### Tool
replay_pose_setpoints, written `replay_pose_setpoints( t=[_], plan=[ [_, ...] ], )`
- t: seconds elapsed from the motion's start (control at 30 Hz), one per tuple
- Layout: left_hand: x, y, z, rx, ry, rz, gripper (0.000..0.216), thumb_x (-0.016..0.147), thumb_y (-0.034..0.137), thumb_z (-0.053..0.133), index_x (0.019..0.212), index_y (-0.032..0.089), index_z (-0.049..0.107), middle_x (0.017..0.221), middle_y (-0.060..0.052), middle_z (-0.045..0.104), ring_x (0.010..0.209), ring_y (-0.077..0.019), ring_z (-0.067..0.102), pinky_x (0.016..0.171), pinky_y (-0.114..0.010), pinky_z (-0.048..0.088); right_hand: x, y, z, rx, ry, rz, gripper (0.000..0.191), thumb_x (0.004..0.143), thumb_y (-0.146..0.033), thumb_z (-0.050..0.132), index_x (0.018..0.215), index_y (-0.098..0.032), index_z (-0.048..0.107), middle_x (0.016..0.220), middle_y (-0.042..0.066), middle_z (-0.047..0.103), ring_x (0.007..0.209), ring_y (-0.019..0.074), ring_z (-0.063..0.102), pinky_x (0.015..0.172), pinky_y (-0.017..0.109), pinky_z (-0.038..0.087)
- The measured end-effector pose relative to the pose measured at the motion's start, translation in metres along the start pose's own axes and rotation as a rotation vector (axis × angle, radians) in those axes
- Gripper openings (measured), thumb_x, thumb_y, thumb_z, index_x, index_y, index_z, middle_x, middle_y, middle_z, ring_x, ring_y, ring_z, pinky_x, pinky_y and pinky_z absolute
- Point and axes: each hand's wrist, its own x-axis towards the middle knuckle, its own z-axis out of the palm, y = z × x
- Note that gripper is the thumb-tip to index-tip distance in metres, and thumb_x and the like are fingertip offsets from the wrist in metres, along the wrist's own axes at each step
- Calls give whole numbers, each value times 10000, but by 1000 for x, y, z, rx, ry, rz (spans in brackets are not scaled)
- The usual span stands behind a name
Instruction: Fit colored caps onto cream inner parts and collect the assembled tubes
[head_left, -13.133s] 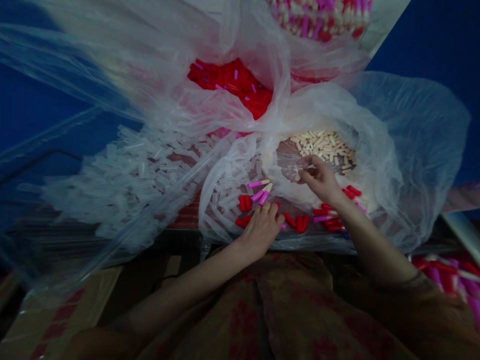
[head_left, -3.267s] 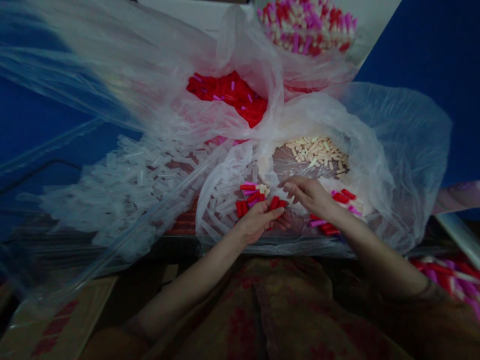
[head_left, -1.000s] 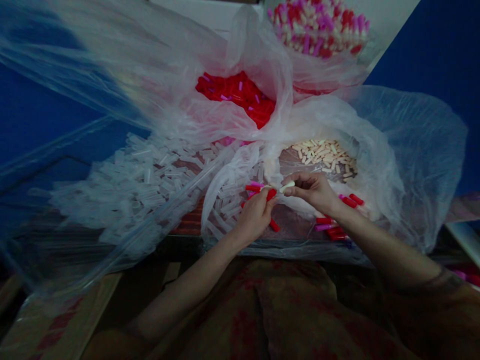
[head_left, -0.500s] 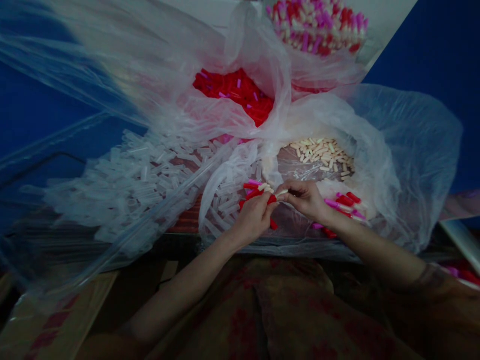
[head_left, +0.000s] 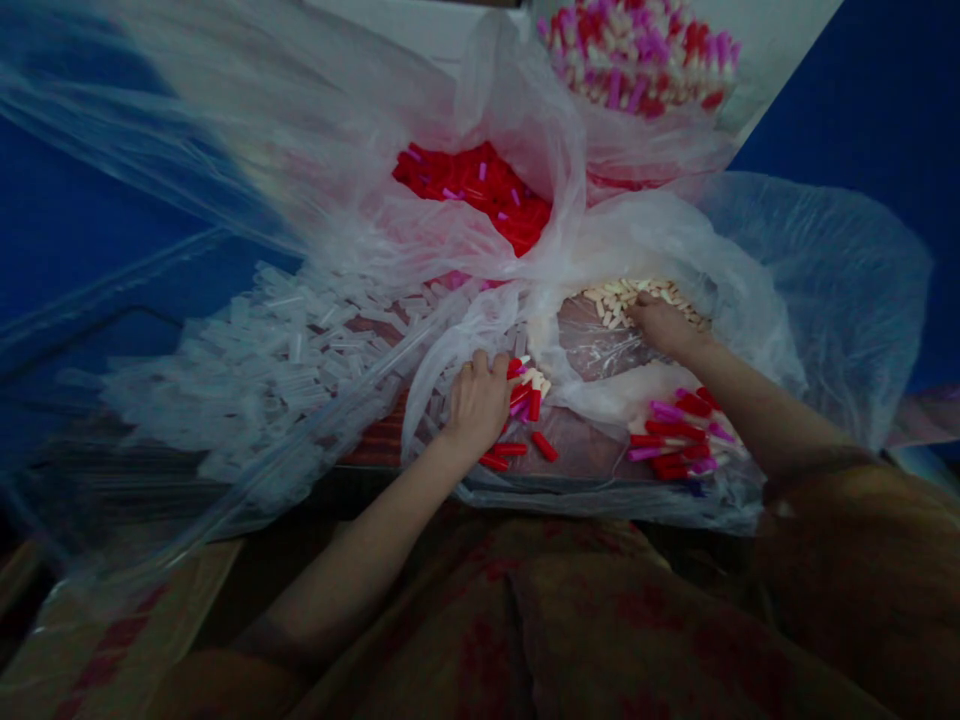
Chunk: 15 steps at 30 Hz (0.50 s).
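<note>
Nearest, patterned cloth (head_left: pixel 577 620) covered the wearer's lap. Past its edge lay a few loose red pieces (head_left: pixel 545 447), two roughly crosswise and one slanting down to the right. Off to their right, a pile of red and pink pieces with pale ends (head_left: pixel 679 435) lay on the plastic, below the right forearm.

The left hand (head_left: pixel 478 405) rested palm down, fingers bent, with a small cluster of red, pink and cream pieces (head_left: pixel 534 403) just to its right. To its left spread a heap of clear tubes (head_left: pixel 247 370).

Farther out, the right hand (head_left: pixel 664 325) reached in from the right, fingers bunched at the cream sticks (head_left: pixel 611 300). These lay ahead and to the right of the left hand, well apart from it, so the right was nearer; their long axes ran every which way. In that dimness I couldn't tell whether either hand gripped anything.

Beyond were an open bag of red pieces (head_left: pixel 487 180) and a heaped container of finished-looking pieces (head_left: pixel 637 45).
</note>
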Motion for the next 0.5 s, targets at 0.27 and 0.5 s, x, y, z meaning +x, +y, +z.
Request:
replay_pose_setpoints(
  t=[0.27, 0.5],
  plan=[
    [-48, 6, 13, -135, -161, 492, 303, 931, 160, 441, 1200, 182, 579, 1114, -123, 589, 1054, -264, 534, 888, -382, 455, -2, 9, 14, -60, -61, 27, 288, 893, -89, 412, 1089, -69, 623, 1107, 196, 614, 968, 238, 612, 827, 299, 440],
    [-58, 29, 22, -39, -233, 493, 267, 901, 84, 431, 1098, 164, 593, 1104, -133, 589, 1030, -292, 536, 853, -432, 451, -4, -1, 11, 40, -64, 120, 240, 915, -208, 467, 1030, -72, 627, 1075, 221, 639, 959, 268, 630, 816, 348, 473]
  ],
)
